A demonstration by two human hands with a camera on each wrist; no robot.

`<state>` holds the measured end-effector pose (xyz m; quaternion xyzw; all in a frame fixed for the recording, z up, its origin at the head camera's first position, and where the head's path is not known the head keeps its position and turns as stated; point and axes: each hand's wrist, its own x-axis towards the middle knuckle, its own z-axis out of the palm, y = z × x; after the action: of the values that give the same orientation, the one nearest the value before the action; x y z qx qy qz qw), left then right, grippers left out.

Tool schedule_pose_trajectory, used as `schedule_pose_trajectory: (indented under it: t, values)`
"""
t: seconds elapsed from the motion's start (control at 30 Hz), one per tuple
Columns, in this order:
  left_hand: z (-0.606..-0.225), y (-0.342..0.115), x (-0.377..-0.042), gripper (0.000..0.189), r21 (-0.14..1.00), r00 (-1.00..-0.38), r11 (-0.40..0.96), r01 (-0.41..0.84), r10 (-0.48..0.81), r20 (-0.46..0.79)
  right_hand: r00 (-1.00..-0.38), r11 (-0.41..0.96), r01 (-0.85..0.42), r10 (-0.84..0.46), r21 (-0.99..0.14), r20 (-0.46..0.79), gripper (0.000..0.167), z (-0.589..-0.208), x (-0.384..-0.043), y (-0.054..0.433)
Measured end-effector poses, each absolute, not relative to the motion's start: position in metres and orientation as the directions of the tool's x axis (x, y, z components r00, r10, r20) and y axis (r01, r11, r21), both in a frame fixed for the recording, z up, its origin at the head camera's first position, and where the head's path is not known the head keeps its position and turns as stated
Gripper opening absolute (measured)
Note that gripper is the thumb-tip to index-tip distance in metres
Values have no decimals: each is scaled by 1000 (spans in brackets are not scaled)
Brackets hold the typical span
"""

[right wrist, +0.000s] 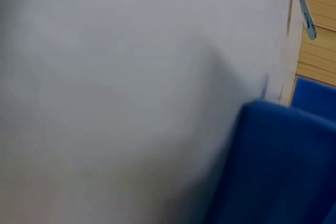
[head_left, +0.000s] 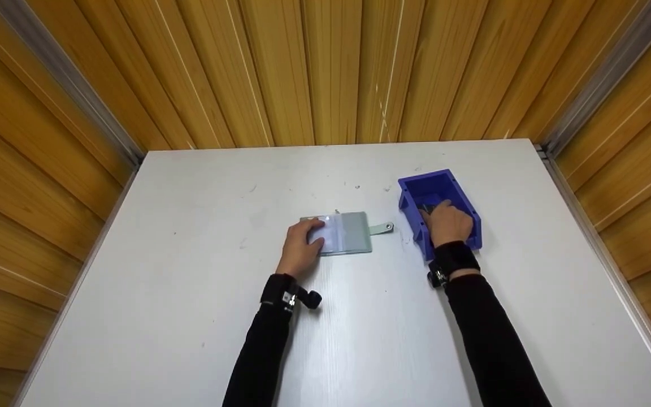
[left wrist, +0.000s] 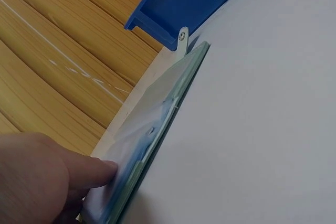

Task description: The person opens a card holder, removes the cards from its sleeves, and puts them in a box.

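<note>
A pale green card holder (head_left: 355, 233) lies spread on the white table, with clear plastic sleeves inside and a snap strap (head_left: 382, 228) sticking out to the right. My left hand (head_left: 301, 244) holds its left side, and in the left wrist view the thumb (left wrist: 100, 172) lies on the sleeves. To the right, my right hand (head_left: 447, 223) reaches down into a blue plastic bin (head_left: 475, 237). Something dark shows beside its fingers in the bin, too small to make out. The right fingertips are hidden, and the right wrist view shows only the bin's wall (right wrist: 283, 156) and blurred table.
The white table (head_left: 190, 271) carries small dark marks. Wood-patterned panels (head_left: 314, 73) enclose it at the back and both sides, with metal rails at the corners. A camera is strapped on each wrist.
</note>
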<state>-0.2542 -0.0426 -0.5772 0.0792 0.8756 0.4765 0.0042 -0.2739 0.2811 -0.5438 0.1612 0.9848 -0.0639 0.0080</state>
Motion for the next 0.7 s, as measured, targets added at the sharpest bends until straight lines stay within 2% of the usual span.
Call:
schedule_pose_trajectory:
  t: [0.7]
  values:
    - [-577, -44, -254, 37, 825, -982, 539, 172, 161, 100, -952, 931, 303, 305, -205, -22, 69, -546, -274, 283]
